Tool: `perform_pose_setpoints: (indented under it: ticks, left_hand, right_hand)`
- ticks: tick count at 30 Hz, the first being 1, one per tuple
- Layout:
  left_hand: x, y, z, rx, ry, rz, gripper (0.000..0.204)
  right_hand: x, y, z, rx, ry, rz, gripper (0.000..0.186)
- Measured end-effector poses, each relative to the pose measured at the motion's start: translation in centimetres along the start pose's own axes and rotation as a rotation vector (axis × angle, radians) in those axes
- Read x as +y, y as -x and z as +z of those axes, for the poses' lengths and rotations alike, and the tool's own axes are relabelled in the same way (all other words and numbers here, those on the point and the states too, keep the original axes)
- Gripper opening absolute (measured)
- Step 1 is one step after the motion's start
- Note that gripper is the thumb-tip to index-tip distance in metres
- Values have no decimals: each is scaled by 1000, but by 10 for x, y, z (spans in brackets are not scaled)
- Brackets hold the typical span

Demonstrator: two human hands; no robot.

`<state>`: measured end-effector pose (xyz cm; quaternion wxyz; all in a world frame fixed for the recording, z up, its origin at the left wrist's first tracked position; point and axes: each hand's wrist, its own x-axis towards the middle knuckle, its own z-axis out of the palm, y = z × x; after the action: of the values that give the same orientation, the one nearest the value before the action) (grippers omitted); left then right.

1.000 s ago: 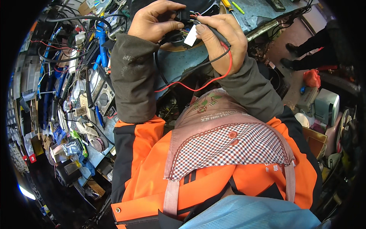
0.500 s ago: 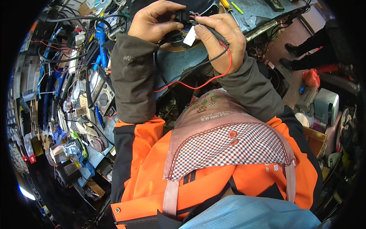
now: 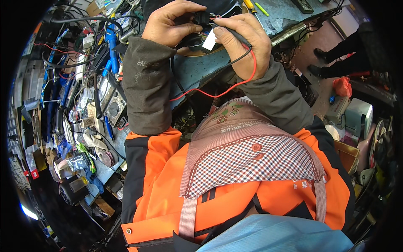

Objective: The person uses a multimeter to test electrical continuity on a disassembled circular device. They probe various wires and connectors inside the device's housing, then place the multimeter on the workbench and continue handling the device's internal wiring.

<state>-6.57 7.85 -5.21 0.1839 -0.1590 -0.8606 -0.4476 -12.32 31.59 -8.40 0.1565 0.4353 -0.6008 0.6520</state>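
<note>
At the top of the head view, my left hand (image 3: 171, 25) pinches a black plug connector (image 3: 201, 18) between thumb and fingers. Thin coloured wires run from its right side. Close beside it, my right hand (image 3: 248, 46) is closed round multimeter probes; one black probe (image 3: 240, 38) lies along the palm. The probe tips are by the connector's wire side, but whether they touch metal is too small to tell. A red lead (image 3: 228, 90) and a black lead hang from the right hand toward the left. A white tag (image 3: 209, 40) hangs between the hands.
A multimeter (image 3: 114, 108) lies on the cluttered bench at left, among cables, tools and a blue pen (image 3: 108, 128). A screwdriver (image 3: 250, 6) and a green stick (image 3: 261, 9) lie beyond my right hand. Another person's legs (image 3: 346, 54) are at right, near a red bag (image 3: 342, 86).
Both hands keep their hold and place. The connector has tilted slightly, and the red lead by my right wrist has shifted a little.
</note>
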Motion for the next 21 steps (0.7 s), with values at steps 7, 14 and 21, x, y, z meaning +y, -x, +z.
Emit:
perform_pose_setpoints:
  ticks: [7,14,21]
  left_hand:
    - [28,-2,9,49,139,-88,36]
    - [18,0,9,54,194,-94,43]
    - [27,-2,8,44,152,-120,44]
  right_hand:
    - [2,0,-1,-12,-8,-22,23]
    - [1,3,0,12,-26,47,22]
    - [1,3,-1,1,-62,59,23]
